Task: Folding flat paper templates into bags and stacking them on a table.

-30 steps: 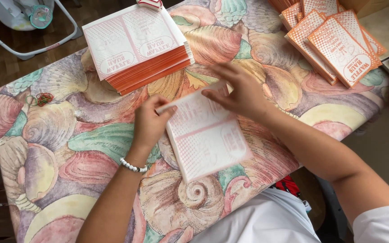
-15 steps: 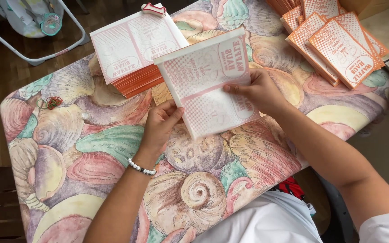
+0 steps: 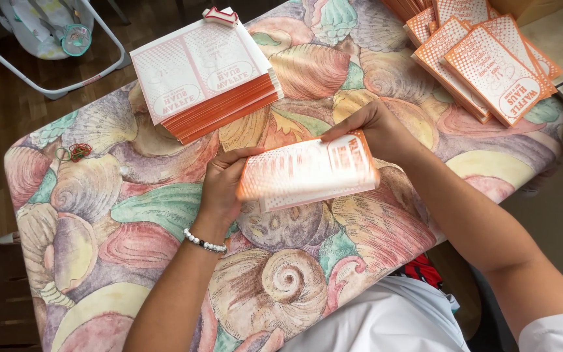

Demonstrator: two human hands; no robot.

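Both hands hold one orange-and-white printed paper sheet [image 3: 307,173], folded and blurred with motion, just above the shell-patterned tabletop [image 3: 164,215]. My left hand [image 3: 223,186], with a bead bracelet on its wrist, grips the sheet's left end. My right hand [image 3: 376,133] pinches its upper right edge. A thick stack of flat unfolded sheets [image 3: 206,72] lies at the table's far side, left of centre. A pile of folded orange pieces [image 3: 490,55] lies fanned out at the far right.
Loose rubber bands [image 3: 76,152] lie near the table's left edge. A small red-and-white object [image 3: 221,14] rests on the back of the flat stack. A baby bouncer with a white frame [image 3: 53,39] stands on the wooden floor at top left.
The sheet lay flat on the table under both hands, was then lifted and opened up, and is now folded over into a narrower orange-faced piece held between both hands.
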